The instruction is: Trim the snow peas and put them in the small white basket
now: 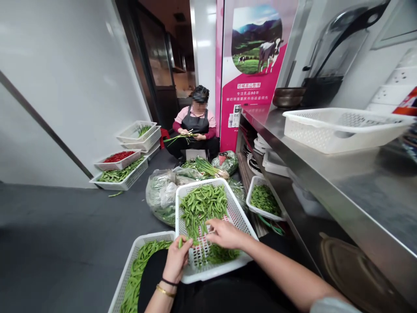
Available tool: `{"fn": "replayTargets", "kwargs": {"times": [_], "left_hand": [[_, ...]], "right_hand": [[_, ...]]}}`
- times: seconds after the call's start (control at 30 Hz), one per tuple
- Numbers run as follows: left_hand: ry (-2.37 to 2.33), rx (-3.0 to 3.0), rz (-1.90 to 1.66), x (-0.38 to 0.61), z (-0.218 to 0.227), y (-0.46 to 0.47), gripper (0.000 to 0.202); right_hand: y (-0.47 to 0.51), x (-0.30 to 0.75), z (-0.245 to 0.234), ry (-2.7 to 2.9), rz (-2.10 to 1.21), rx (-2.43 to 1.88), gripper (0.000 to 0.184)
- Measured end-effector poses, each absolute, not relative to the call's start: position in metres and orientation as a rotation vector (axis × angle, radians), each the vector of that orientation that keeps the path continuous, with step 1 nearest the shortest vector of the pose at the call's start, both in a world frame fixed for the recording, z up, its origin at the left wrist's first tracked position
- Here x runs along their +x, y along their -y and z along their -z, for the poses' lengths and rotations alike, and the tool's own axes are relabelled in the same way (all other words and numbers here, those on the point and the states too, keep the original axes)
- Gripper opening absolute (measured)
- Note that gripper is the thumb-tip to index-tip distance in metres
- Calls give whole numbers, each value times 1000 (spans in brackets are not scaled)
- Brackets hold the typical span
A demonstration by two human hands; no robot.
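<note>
A white perforated plastic basket (239, 217) lies in front of my lap. A pile of green chili peppers (203, 202) fills its far side, and a small heap of thin green stems (221, 254) lies at its near right. At the basket's left edge, my left hand (178, 256) pinches a green chili pepper (180, 242) between thumb and fingers. My right hand (224, 233) hovers over the middle of the basket with its fingertips drawn together. What they hold, if anything, is too small to make out.
Another basket of green peppers (143, 261) stands by my left leg. Plastic bags of greens (161, 195) and scallions (208, 167) lie ahead, before a seated co-worker (197, 121) handling long stalks. A steel counter (325, 169) runs along the right. Stacked baskets (130, 174) stand at left.
</note>
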State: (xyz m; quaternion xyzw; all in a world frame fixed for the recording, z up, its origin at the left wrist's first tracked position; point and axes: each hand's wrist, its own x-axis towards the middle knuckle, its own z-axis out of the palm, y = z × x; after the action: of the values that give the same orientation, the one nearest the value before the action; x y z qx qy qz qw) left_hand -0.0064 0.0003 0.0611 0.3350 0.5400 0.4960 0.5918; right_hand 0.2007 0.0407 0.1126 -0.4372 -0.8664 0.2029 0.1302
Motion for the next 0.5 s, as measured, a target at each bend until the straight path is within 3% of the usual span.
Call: {"fn": "replayTargets", "kwargs": {"times": [0.23, 0.5], "left_hand": [[-1263, 1156, -1010, -9, -70, 11, 27], [-1028, 1021, -735, 17, -53, 6, 33]], "right_hand": [[-29, 181, -92, 2655, -702, -1055, 24], [-27, 178, -52, 2383, -711, -1216, 25]]}}
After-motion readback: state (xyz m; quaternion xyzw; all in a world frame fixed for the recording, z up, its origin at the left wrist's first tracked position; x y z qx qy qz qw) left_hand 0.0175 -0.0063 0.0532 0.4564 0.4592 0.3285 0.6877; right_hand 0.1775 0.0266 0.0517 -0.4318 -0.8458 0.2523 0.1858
